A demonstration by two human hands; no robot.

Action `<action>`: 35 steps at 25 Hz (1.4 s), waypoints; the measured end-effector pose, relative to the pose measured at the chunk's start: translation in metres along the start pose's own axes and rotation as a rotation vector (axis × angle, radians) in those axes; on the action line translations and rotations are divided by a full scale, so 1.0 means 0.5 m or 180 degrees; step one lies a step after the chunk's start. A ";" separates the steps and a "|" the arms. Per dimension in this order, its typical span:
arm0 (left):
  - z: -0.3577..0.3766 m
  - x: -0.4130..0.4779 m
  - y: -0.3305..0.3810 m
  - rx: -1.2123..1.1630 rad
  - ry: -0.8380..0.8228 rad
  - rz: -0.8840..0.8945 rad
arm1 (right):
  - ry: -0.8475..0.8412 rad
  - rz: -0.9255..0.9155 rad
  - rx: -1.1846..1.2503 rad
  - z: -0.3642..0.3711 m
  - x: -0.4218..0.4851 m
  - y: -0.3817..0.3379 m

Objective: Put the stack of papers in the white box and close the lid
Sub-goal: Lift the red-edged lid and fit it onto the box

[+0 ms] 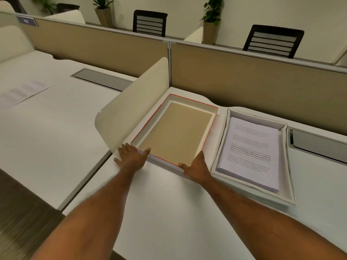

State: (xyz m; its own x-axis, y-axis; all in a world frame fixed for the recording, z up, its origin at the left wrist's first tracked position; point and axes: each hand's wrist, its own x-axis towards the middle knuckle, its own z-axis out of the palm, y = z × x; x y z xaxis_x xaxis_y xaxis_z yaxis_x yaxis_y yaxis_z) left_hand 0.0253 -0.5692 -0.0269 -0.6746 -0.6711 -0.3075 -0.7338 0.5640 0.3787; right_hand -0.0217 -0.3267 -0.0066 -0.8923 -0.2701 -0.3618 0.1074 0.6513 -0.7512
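Observation:
The white box [284,158] sits open on the desk at the right, and the stack of printed papers [249,151] lies inside it. To its left rests the lid [176,132], inside up, with a red rim and a tan inner face. My left hand [131,156] grips the lid's near-left corner, thumb over the rim. Gripping the near-right corner is my right hand [197,167], right beside the box's near-left corner.
A cream curved divider [135,102] stands right against the lid's left side. A tan partition [253,87] closes off the back of the desk. A loose printed sheet [24,91] lies on the neighbouring desk. A grey cable hatch [319,145] lies right of the box.

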 end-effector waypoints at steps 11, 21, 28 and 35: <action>-0.048 -0.044 0.076 -0.3090 0.0622 0.0976 | -0.0005 -0.0009 0.1508 -0.032 -0.029 0.012; -0.080 -0.198 0.247 -0.2081 0.1360 0.2394 | 0.0261 -0.0134 0.1306 -0.251 -0.089 -0.074; -0.045 -0.319 0.312 -0.1095 0.1767 0.3243 | -0.0120 -0.0170 0.3032 -0.369 -0.147 -0.205; -0.039 -0.389 0.378 -0.0335 0.1949 0.4047 | 0.0599 0.0318 0.3218 -0.433 -0.180 -0.179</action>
State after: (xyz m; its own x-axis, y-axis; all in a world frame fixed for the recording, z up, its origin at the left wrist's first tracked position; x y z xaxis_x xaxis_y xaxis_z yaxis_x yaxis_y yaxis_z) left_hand 0.0193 -0.3416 0.1216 -0.7000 0.1452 0.6992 0.3666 0.9133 0.1773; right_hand -0.0458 -0.2072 0.2126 -0.9039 -0.0755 -0.4210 0.4255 -0.2591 -0.8671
